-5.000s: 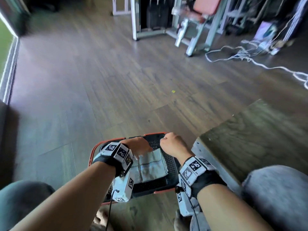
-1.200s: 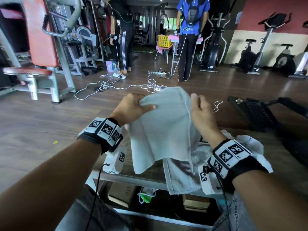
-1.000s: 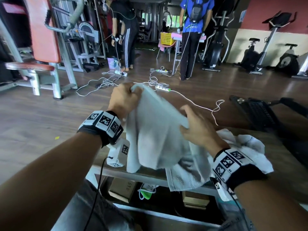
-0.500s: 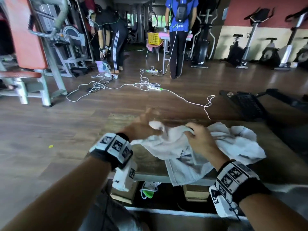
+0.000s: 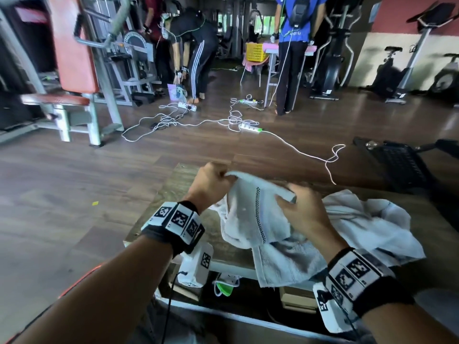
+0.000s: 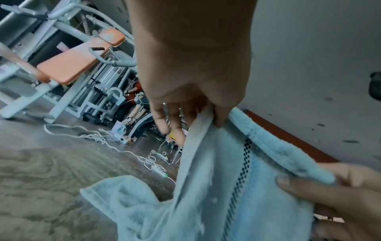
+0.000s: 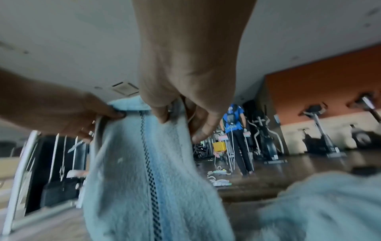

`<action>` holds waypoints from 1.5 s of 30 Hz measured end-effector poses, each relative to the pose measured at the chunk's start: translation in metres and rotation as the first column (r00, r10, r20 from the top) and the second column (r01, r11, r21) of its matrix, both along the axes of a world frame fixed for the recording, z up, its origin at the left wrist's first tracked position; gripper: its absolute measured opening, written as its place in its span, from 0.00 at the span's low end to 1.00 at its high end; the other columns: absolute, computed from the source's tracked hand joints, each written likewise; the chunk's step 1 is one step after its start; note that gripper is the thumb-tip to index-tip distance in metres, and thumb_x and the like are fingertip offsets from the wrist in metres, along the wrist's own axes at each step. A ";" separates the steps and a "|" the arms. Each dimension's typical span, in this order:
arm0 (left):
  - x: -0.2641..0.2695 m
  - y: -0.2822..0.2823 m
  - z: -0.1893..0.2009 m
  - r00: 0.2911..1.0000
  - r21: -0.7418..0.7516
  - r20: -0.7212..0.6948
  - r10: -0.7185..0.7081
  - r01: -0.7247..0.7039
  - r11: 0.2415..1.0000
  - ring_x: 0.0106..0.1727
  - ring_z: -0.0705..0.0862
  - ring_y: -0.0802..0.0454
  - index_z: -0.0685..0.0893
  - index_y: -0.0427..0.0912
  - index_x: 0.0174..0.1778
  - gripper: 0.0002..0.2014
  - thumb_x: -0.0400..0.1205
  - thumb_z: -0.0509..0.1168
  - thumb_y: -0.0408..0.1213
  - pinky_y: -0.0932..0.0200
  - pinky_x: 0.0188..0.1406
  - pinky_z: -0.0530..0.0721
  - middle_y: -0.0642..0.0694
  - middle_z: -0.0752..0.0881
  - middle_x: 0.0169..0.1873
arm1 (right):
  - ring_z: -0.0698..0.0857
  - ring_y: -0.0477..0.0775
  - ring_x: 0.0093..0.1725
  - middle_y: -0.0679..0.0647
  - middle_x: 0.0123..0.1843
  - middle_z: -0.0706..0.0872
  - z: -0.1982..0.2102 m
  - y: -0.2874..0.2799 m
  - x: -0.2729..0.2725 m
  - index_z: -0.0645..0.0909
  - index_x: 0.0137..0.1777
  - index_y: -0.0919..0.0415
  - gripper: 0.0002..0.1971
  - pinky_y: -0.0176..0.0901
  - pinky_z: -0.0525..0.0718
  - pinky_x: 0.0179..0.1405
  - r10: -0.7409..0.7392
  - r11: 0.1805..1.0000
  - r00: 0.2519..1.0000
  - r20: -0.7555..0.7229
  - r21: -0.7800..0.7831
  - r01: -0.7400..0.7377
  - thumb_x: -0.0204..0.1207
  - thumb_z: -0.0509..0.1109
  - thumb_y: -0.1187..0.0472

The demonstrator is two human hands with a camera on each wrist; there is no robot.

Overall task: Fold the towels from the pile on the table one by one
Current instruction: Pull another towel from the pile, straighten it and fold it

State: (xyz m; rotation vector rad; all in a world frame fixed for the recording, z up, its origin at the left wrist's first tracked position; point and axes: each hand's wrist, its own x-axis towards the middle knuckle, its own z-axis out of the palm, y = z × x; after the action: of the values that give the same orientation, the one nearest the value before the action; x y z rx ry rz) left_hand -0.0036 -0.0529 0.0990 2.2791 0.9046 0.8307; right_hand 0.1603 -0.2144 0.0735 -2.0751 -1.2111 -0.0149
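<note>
the left hand [image 5: 211, 182] and right hand [image 5: 301, 210] each pinch the top edge of a white towel [image 5: 253, 212], lifted above the table [image 5: 178, 189], left of the towel pile [image 5: 360, 232].

My left hand [image 5: 211, 183] hides the towel [image 5: 253, 214] corner it pinches, at mid-frame in the head view. My right hand [image 5: 301, 211] covers the towel's other top corner. The pile [image 5: 367, 227] at lower right is partly behind my right forearm. In the right wrist view the lower right of the frame is smeared, and the counter [image 5: 173, 194] there cannot be made out.
</note>
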 end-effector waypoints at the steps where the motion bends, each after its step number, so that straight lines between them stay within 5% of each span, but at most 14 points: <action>1: 0.000 0.004 -0.003 0.995 -0.025 -0.104 -0.012 0.010 1.000 0.32 0.76 0.55 0.82 0.46 0.32 0.09 0.77 0.70 0.33 0.64 0.30 0.69 0.55 0.77 0.25 | 0.80 0.55 0.29 0.59 0.30 0.83 -0.005 0.001 0.003 0.80 0.39 0.63 0.10 0.45 0.73 0.27 0.041 0.998 0.995 -0.096 0.054 -0.036 0.78 0.72 0.58; 2: -0.002 0.002 -0.003 0.982 -0.036 -0.179 -0.066 0.060 0.998 0.38 0.79 0.54 0.86 0.44 0.43 0.02 0.77 0.72 0.36 0.65 0.35 0.71 0.53 0.82 0.34 | 0.77 0.50 0.28 0.60 0.30 0.83 -0.007 0.003 0.004 0.81 0.39 0.63 0.09 0.44 0.71 0.28 0.092 0.991 0.981 -0.169 0.110 -0.074 0.78 0.73 0.59; 5: 0.003 -0.012 -0.011 0.938 -0.103 -0.157 -0.309 0.296 0.950 0.50 0.85 0.54 0.84 0.45 0.60 0.22 0.72 0.79 0.42 0.66 0.45 0.81 0.52 0.87 0.50 | 0.77 0.48 0.28 0.53 0.30 0.83 -0.005 0.013 -0.001 0.83 0.39 0.61 0.09 0.40 0.71 0.29 0.220 0.962 0.953 -0.210 0.210 -0.176 0.80 0.73 0.59; 10: 0.013 -0.024 -0.030 0.966 -0.001 0.064 -0.249 0.249 0.968 0.38 0.85 0.44 0.86 0.36 0.45 0.17 0.79 0.66 0.49 0.46 0.40 0.83 0.40 0.89 0.38 | 0.80 0.46 0.30 0.47 0.30 0.83 -0.001 0.026 -0.008 0.82 0.37 0.53 0.11 0.41 0.74 0.30 0.349 0.920 0.929 -0.122 0.231 -0.316 0.80 0.72 0.51; 17: -0.007 -0.017 -0.025 0.954 -0.227 0.291 -0.073 0.143 0.963 0.31 0.80 0.59 0.84 0.43 0.35 0.12 0.85 0.63 0.37 0.61 0.33 0.78 0.54 0.85 0.28 | 0.72 0.42 0.25 0.47 0.28 0.75 -0.038 -0.002 0.007 0.78 0.36 0.60 0.16 0.41 0.71 0.29 0.345 0.885 0.883 -0.320 -0.203 -0.419 0.81 0.72 0.51; 22: -0.017 -0.005 -0.042 0.990 0.042 0.042 0.132 -0.133 0.990 0.47 0.86 0.44 0.81 0.46 0.54 0.15 0.75 0.69 0.47 0.49 0.45 0.85 0.44 0.87 0.46 | 0.85 0.54 0.37 0.62 0.40 0.86 -0.037 -0.005 -0.002 0.85 0.52 0.60 0.10 0.57 0.83 0.40 0.263 0.962 0.935 -0.239 -0.002 -0.271 0.85 0.66 0.55; 24: -0.019 -0.013 -0.051 0.999 0.149 -0.040 0.012 -0.006 0.989 0.59 0.81 0.45 0.74 0.53 0.69 0.30 0.70 0.69 0.56 0.46 0.56 0.80 0.46 0.81 0.60 | 0.83 0.52 0.36 0.63 0.41 0.87 -0.030 0.001 -0.008 0.84 0.50 0.64 0.14 0.57 0.82 0.39 0.320 0.947 0.936 -0.147 0.056 -0.315 0.84 0.67 0.52; 26: -0.015 -0.029 -0.051 0.981 0.191 -0.153 -0.119 0.147 0.971 0.64 0.75 0.49 0.76 0.60 0.69 0.28 0.72 0.67 0.60 0.48 0.60 0.71 0.52 0.79 0.65 | 0.80 0.45 0.30 0.51 0.35 0.86 -0.024 0.009 -0.016 0.85 0.46 0.54 0.13 0.47 0.78 0.32 0.406 0.914 0.912 -0.063 0.046 -0.404 0.82 0.67 0.46; 28: -0.015 -0.035 -0.051 0.976 0.197 -0.139 -0.169 0.194 0.961 0.60 0.78 0.52 0.84 0.57 0.57 0.18 0.73 0.68 0.57 0.50 0.58 0.71 0.58 0.84 0.57 | 0.83 0.45 0.29 0.45 0.35 0.88 -0.022 0.013 -0.019 0.87 0.50 0.48 0.10 0.44 0.79 0.28 0.437 0.899 0.899 -0.029 0.022 -0.436 0.82 0.67 0.46; 32: -0.027 -0.016 -0.057 0.982 0.043 -0.017 -0.186 0.186 0.982 0.48 0.84 0.55 0.83 0.48 0.43 0.07 0.75 0.74 0.44 0.48 0.52 0.84 0.57 0.86 0.43 | 0.83 0.46 0.30 0.55 0.39 0.89 -0.028 0.003 -0.014 0.87 0.47 0.61 0.14 0.49 0.83 0.32 0.390 0.921 0.921 -0.002 0.024 -0.390 0.80 0.72 0.49; 35: -0.034 -0.019 -0.060 0.947 -0.027 -0.112 -0.301 0.300 0.954 0.58 0.82 0.57 0.79 0.56 0.62 0.21 0.74 0.76 0.42 0.50 0.60 0.83 0.52 0.84 0.56 | 0.89 0.48 0.47 0.62 0.57 0.90 -0.036 -0.006 -0.013 0.88 0.59 0.65 0.12 0.46 0.88 0.45 0.425 0.905 0.902 -0.076 0.057 -0.421 0.80 0.74 0.59; 37: -0.032 -0.025 -0.064 0.910 -0.005 -0.198 -0.363 0.370 0.929 0.68 0.77 0.55 0.75 0.59 0.71 0.31 0.73 0.77 0.47 0.52 0.68 0.78 0.51 0.79 0.67 | 0.87 0.39 0.55 0.49 0.63 0.89 -0.038 -0.007 -0.018 0.86 0.65 0.63 0.14 0.44 0.87 0.54 0.438 0.898 0.893 -0.107 0.012 -0.439 0.82 0.71 0.62; 41: -0.025 -0.027 -0.060 0.919 0.162 -0.200 -0.340 0.374 0.913 0.47 0.83 0.48 0.88 0.41 0.42 0.17 0.70 0.80 0.50 0.50 0.48 0.82 0.45 0.86 0.45 | 0.84 0.28 0.48 0.29 0.53 0.83 -0.040 -0.007 -0.029 0.84 0.69 0.55 0.19 0.21 0.76 0.44 0.521 0.848 0.848 -0.097 -0.050 -0.527 0.83 0.66 0.70; 45: -0.030 -0.010 -0.052 0.947 0.193 -0.218 -0.237 0.280 0.941 0.30 0.83 0.49 0.79 0.50 0.25 0.20 0.69 0.76 0.60 0.52 0.30 0.82 0.51 0.83 0.29 | 0.81 0.38 0.31 0.41 0.36 0.84 -0.042 -0.008 -0.024 0.82 0.56 0.47 0.07 0.30 0.73 0.30 0.463 0.876 0.877 -0.133 -0.080 -0.475 0.84 0.67 0.60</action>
State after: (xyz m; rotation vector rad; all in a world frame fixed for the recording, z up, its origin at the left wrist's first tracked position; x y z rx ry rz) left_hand -0.0337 -0.0633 0.0472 2.6388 0.5927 0.6283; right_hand 0.1358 -0.2221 0.0313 -1.7903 -1.6470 0.3968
